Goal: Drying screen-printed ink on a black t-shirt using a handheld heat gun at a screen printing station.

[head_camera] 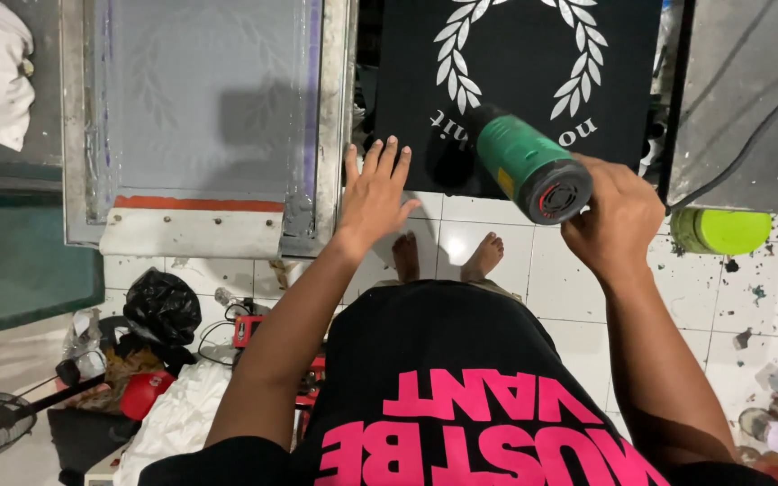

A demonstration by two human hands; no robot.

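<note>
- green heat gun (522, 162) gripped in right hand (612, 219), fingers closed round its handle, nozzle aimed at black printed fabric (515, 81) on the platen, just above its near edge
- fabric carries a white wreath print (461, 54), lettering under it
- left hand (375, 192) open, flat, fingers spread, fingertips on the fabric's near-left edge, holding nothing
- screen printing frame (204, 117) just left of the fabric, white squeegee (193, 232) along its near side
- lime green container (722, 230) to the right
- white tiled floor (551, 288) below, bare feet (447, 256) on it
</note>
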